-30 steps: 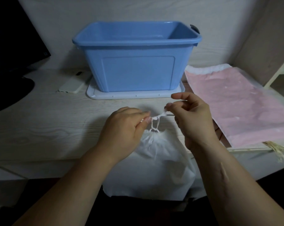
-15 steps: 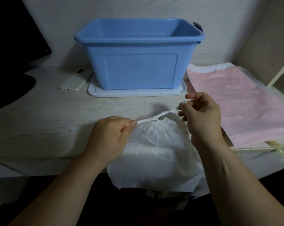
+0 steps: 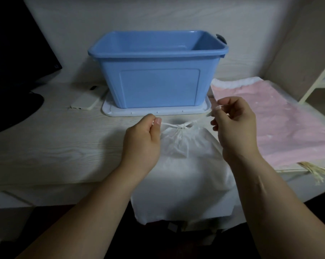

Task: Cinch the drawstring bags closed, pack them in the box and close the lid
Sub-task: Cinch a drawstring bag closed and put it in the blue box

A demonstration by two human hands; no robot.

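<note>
A white drawstring bag [image 3: 186, 176] lies on the desk in front of me, its lower end hanging over the front edge. Its mouth is gathered tight under a knot [image 3: 182, 126] in the white cord. My left hand [image 3: 141, 143] pinches one cord end to the left of the knot. My right hand [image 3: 234, 124] pinches the other end, higher and to the right. Both cord ends are stretched taut. Behind the bag, an open blue plastic box [image 3: 158, 79] stands on its white lid [image 3: 109, 112]. A pink drawstring bag [image 3: 281, 128] lies flat on the right.
A white phone [image 3: 87, 100] lies left of the lid. A dark monitor and its base [image 3: 14, 71] fill the far left. A white shelf frame [image 3: 318, 79] stands at the right wall. Straw-coloured cord ends [image 3: 314, 170] trail off the pink bag near the desk edge.
My hands have pulled apart, left going left and right going up and right. The cord loop has drawn down into a tight knot and the bag's mouth is gathered shut.
</note>
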